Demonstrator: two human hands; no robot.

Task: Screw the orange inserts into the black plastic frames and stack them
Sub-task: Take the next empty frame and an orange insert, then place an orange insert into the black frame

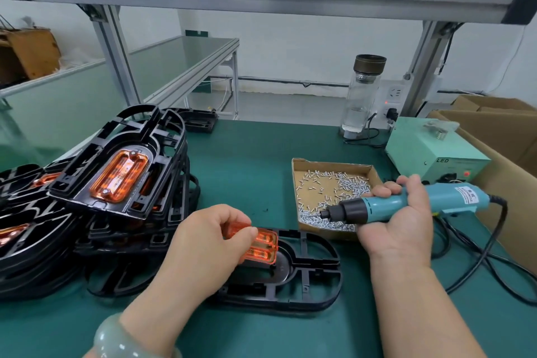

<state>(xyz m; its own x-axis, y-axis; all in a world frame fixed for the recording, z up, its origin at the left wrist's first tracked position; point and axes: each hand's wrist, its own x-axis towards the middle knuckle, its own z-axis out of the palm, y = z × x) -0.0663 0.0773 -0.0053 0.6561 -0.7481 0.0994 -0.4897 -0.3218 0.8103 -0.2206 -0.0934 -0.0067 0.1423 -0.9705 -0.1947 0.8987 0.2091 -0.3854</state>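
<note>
Risk here: the insert is hanging tilted over the frame, and seated crooked, its screws would likely be missing their holes. The left hand is pinching it by one end; the right hand is gripping the screwdriver, bit pointing into the screw tray. The stack is waiting left.

You can read only one word here: "LED", in dark letters on the front of the pale green power box, just behind the tray of screws. The white label on your blue screwdriver, over that tray's near edge, is too small to read.
</note>
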